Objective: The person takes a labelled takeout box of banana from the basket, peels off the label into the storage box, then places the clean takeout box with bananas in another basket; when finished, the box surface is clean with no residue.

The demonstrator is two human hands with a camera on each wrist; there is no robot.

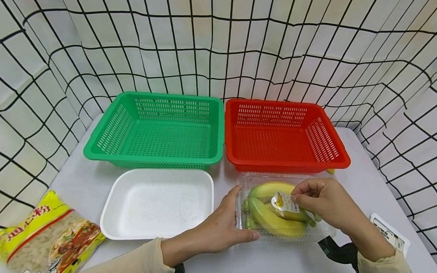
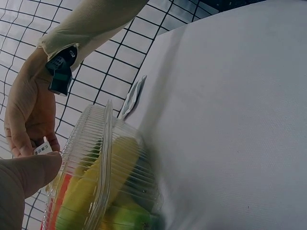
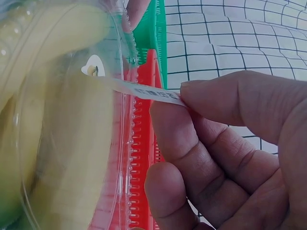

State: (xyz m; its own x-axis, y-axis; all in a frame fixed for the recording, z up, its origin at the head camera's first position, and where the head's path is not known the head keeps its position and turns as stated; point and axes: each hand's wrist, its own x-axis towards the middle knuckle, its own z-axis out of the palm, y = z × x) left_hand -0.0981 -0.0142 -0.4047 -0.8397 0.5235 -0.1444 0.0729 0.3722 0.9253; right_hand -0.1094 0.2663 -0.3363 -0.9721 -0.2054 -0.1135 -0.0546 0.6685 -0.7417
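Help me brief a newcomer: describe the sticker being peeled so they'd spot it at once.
Start at the red basket; directly before it lies a clear clamshell box of bananas. On its lid, the right hand pinches a white label with a yellow banana picture, the only sticker on that box.

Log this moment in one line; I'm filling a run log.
left hand: steadies banana box | right hand: pinches label | baskets: green, red behind
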